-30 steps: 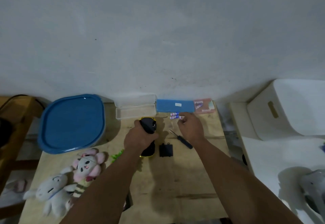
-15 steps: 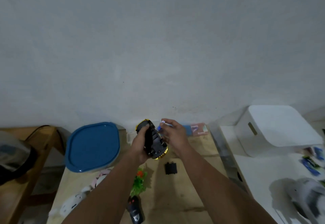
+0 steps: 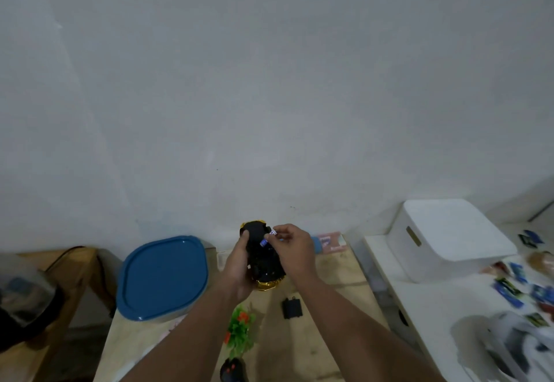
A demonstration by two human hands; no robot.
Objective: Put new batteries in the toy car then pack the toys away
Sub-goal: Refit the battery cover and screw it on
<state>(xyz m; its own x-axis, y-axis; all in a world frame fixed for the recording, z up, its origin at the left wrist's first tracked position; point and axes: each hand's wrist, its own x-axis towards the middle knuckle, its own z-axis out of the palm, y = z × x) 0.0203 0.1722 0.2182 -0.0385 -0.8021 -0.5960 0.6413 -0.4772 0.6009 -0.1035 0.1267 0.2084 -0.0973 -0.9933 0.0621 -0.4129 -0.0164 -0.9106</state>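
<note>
Nearest, a black remote [image 3: 233, 369] sits at the bench [image 3: 329, 336] edge, a green plastic plant [image 3: 240, 329] just beyond it. Small black cover [image 3: 291, 308] lies flat, right of the plant. Above the bench, left hand [image 3: 238, 264] grips the toy car [image 3: 265, 257] underside-up, fingers curled round its side. Right hand [image 3: 292, 247] pinches a battery [image 3: 267, 238] at the car's underside. Blue lid [image 3: 163, 276] left. White box [image 3: 446, 238] far right.
</note>
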